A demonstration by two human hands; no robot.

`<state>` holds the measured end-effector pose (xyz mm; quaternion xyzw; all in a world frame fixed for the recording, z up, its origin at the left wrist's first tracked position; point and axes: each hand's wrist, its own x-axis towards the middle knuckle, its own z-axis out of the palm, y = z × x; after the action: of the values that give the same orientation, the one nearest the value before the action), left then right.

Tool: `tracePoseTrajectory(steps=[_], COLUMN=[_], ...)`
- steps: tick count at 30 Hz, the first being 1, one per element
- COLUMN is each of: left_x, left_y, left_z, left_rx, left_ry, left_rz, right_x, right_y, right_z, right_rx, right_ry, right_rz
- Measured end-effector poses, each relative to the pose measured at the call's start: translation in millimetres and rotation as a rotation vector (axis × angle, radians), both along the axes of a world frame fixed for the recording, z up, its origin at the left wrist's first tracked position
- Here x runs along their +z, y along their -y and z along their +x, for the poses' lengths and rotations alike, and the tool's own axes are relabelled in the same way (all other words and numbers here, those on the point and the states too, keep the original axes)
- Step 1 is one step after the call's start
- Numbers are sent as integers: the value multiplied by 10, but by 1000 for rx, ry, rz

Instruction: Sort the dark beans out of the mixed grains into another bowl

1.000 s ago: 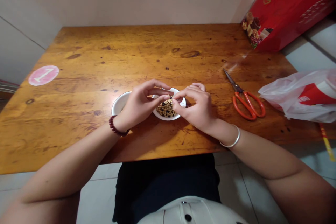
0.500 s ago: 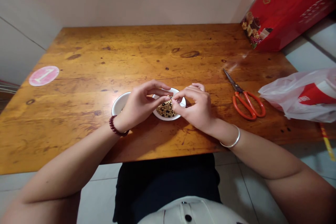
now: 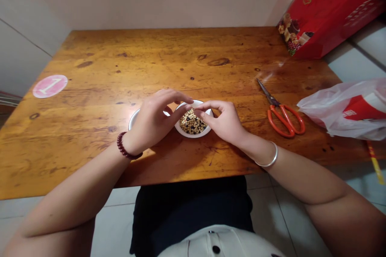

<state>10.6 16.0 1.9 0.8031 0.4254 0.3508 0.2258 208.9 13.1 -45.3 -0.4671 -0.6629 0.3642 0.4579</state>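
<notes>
While hands [image 3: 153,117] [image 3: 229,124] hover, the right bowl [image 3: 178,129] holds pale-and-black beads [image 3: 193,123].

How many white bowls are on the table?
2. The right bowl holds small beige and black balls, beneath the fingertips of the left hand and right hand. The left bowl is mostly hidden behind the left hand. Another could be hidden there too.

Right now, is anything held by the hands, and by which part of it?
It cannot be told. The left hand and right hand nearly meet above the bowl of bead-like pieces, but anything between their fingertips is too small to make out.
</notes>
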Motion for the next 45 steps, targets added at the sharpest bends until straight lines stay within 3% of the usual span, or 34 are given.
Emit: tracePoseTrajectory(steps=[7,13,17,21,27,30,34,38,45], left_x=[-10,44,65,40,189,320,348,251,143], left_y=[-16,19,23,29,55,36,-16,-29,-9], left_z=[-28,-55,-95,-73,-156,-378,-552,-459,-395], left_rx=[-77,-3,16,35,107,225,194,104,87], left_ry=[-259,-513,-533,-513,-485,-760,-1082,-1181,-1186], left_rz=[246,403,420,452,354,149,-84,-80,-49], right_x=[-22,-19,5,-9,15,22,-15,-31,-3], right_y=[6,22,36,50,62,51,39,45,62], right_z=[-23,-36,-45,-53,-43,-42,-42,-34,-26], right_rx=[56,49,47,-8,-48,-57,-91,-97,-76], right_ry=[-21,86,118,149,148,130,137,136,142], right_rz=[-19,60,161,141,132,141,106,92,79])
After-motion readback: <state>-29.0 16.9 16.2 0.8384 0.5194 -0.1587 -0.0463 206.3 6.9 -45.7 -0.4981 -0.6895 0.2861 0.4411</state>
